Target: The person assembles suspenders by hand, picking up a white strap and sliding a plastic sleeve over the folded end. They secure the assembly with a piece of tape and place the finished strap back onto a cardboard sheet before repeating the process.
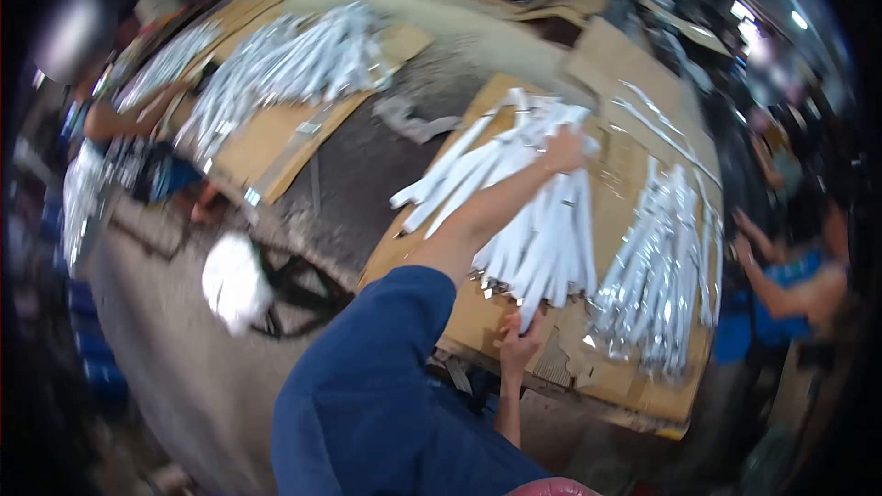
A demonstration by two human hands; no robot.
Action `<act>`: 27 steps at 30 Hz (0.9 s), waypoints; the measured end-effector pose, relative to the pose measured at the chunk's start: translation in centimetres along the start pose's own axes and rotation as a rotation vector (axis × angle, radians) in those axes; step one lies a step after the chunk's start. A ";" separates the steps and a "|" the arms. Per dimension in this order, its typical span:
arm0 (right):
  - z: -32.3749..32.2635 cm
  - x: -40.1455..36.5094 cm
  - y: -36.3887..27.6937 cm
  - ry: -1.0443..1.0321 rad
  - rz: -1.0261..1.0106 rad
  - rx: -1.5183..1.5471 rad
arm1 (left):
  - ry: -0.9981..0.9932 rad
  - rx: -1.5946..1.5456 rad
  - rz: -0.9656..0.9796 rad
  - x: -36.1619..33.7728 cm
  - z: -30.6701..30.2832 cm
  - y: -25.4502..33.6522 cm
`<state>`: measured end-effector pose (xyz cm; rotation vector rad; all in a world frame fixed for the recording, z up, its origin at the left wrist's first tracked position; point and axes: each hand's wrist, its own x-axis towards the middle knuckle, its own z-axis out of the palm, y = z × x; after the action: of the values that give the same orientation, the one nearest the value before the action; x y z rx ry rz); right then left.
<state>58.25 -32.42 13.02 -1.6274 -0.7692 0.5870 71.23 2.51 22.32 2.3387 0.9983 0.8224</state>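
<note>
A fanned pile of long white strips (501, 170) with dark tips at the near ends lies on a cardboard-covered table. My left arm, in a blue sleeve, reaches across it. My left hand (565, 149) is closed on the strips at the far end of the pile, its fingertips partly hidden. Nearer my body, my right hand (522, 340) pinches the near end of one white strip (531, 308). To the right rests a pile of shiny strips in clear plastic wrapping (652, 276).
Cardboard (634, 395) covers this table. Another table at the left carries a large heap of strips (312, 55), with a person's arm (138, 119) beside it. At the right, another person's arms (781, 285) are close to the table. A white round-topped object (234, 283) stands at lower left.
</note>
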 end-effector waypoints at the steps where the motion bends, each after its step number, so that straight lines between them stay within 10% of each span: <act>1: 0.2 0.1 0.6 0.052 -0.048 0.101 | 0.084 0.004 0.079 -1.4 -0.9 -0.2; 6: 0.3 -0.2 0.2 0.056 -0.161 0.058 | 0.386 -0.168 0.359 -14.8 -15.5 -4.8; 9: 0.3 -0.2 0.6 0.088 -0.090 0.031 | 0.881 0.161 -0.008 -25.7 -26.9 -11.5; 12: 0.5 -0.2 0.8 0.085 -0.111 -0.001 | 1.185 -0.043 -0.810 -36.8 -33.0 -22.8; 14: 0.7 -0.2 1.3 0.077 -0.130 -0.043 | 1.336 0.057 -0.910 -43.5 -32.9 -34.6; 17: 0.7 -0.2 1.1 0.058 -0.169 -0.121 | 1.326 -0.677 -1.232 -47.5 -32.5 -43.0; 20: 0.8 -0.4 1.0 0.070 -0.177 -0.189 | 1.396 -1.108 -1.182 -46.6 -32.9 -41.6; 21: 0.7 -0.4 1.1 0.075 -0.183 -0.199 | 1.251 -1.431 -0.898 -47.8 -32.6 -43.8; 27: 1.2 -0.2 1.2 0.081 -0.183 -0.185 | 1.619 -1.276 -0.769 -46.3 -32.1 -44.3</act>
<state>57.38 -31.93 11.62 -1.7157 -0.9224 0.3252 2.47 0.97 2.30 -0.1100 1.0813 2.0470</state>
